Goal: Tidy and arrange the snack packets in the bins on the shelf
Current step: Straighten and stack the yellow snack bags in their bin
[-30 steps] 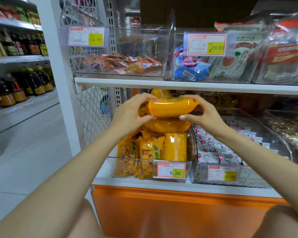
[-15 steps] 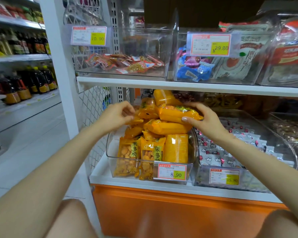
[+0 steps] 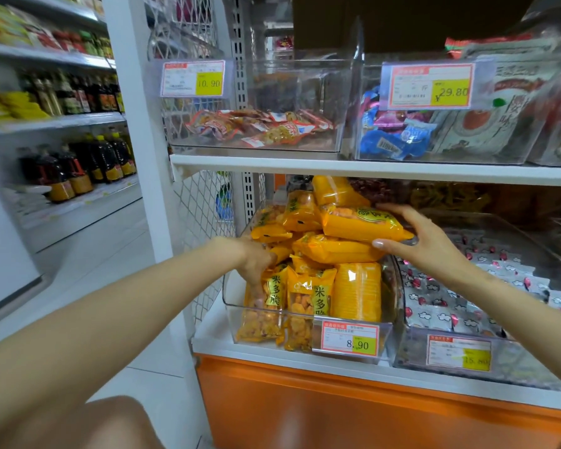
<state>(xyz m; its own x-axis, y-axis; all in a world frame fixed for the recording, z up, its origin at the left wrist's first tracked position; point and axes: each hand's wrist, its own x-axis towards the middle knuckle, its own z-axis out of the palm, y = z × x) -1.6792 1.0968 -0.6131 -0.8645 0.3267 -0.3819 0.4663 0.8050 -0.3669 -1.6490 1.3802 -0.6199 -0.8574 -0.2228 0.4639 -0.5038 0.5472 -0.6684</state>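
Observation:
A clear bin (image 3: 232,298) on the lower shelf holds several orange snack packets, some upright in front and some piled flat on top. My right hand (image 3: 425,241) grips the right end of the topmost orange packet (image 3: 360,223), thumb under it and fingers over it, as it lies on the pile. My left hand (image 3: 255,259) reaches down into the bin's left side beside an upright packet (image 3: 263,306). Its fingers are partly hidden among the packets and the bin wall.
To the right stands a bin of white and red packets (image 3: 450,306). The upper shelf board (image 3: 370,168) hangs just above the pile and carries bins of red packets (image 3: 256,128) and blue packets (image 3: 392,140). Bottles (image 3: 78,170) line the aisle shelf at left.
The top packet came down from both hands onto the pile. My left hand let go of it and dropped into the bin's left side. My right hand stayed on the packet's end.

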